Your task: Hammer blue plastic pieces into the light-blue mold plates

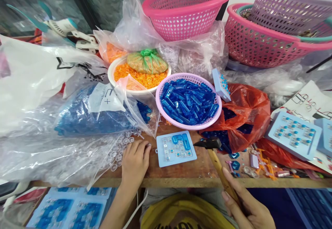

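Note:
My right hand (246, 204) is closed around the wooden handle of a hammer (223, 177). The dark hammer head hovers just right of a light blue square plastic panel (162, 159), which lies on the table and carries small clear pieces and two blue translucent parts. Left of the panel, my left hand (135, 156) rests on the tabletop with its fingers loosely bent and apart, nothing visible in them. It lies beside a spread of small clear plastic rings (114, 166). Behind the panel stands a lilac basket (158, 109) full of blue translucent pieces.
A white bowl (111, 75) holds orange pieces and a tied bag. A red plastic bag (249, 108) lies right of the lilac basket. More blue panels (295, 132) and loose parts lie at right. Pink baskets (186, 21) stand behind. A clear bag of blue pieces (77, 118) lies left.

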Motion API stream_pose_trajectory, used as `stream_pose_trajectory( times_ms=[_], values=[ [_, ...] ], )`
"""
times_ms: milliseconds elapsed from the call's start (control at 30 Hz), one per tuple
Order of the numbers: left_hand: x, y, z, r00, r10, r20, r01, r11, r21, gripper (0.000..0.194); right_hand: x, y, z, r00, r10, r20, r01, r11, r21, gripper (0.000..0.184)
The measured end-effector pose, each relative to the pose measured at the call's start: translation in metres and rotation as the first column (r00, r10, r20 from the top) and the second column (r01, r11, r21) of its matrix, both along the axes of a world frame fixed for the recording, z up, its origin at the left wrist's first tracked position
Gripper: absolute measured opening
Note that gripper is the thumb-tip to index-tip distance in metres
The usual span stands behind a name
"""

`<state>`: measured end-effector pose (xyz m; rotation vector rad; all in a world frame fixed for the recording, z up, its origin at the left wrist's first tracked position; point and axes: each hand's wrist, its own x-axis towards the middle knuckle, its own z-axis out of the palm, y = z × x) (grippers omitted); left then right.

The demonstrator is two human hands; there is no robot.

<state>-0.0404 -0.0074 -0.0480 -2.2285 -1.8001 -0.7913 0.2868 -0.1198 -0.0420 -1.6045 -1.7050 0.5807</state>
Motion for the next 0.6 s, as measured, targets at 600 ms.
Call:
stream_pose_trajectory(
  times_ms=[600],
  values=[
    [0.102,-0.015,0.033,0.934,-0.314,0.173,0.309,0.949,0.053,0.014,0.003,-0.007,-0.002,0.998,-0.055,-0.028,0.056,0.998,0.028,0.049]
  ],
)
